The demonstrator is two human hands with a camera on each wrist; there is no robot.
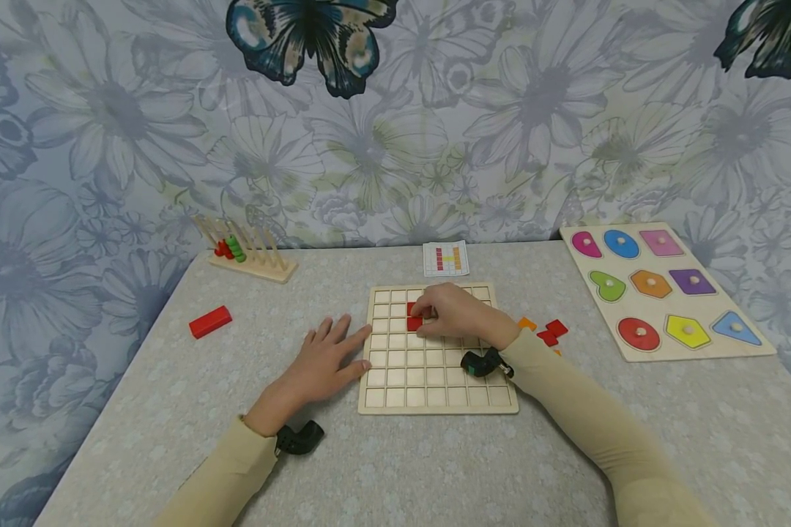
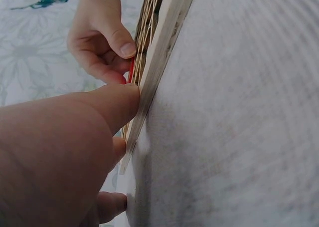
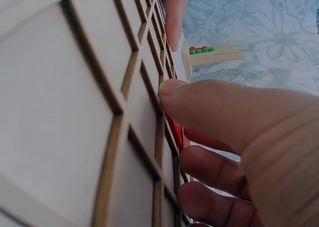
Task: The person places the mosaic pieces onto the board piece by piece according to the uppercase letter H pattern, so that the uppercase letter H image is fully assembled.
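- Your right hand (image 1: 458, 315) bends over a pale gridded board (image 1: 438, 411), thumb and fingers curled at two red tiles (image 1: 414, 323); whether they pinch one or merely touch it, the views cannot tell.
- The red tiles, partly covered by your fingers, sit one above the other in the third column from the left, toward the board's far edge.
- Your left hand (image 1: 326, 359) grasps nothing, its fingers spread on the surface (image 1: 343, 476) and its fingertips against the board's left edge.
- Just beyond your right wrist lie loose red pieces (image 1: 556, 327) and orange pieces (image 1: 526, 323).
- Behind the board, a printed card (image 1: 445, 259) shows a pattern of colored squares.
- To your left rest a red block (image 1: 210, 322) and, farther back, a wooden peg stand (image 1: 257, 270) bearing red and green beads.
- To your right lies a shape puzzle (image 1: 662, 306) with nine colored, knobbed pieces.
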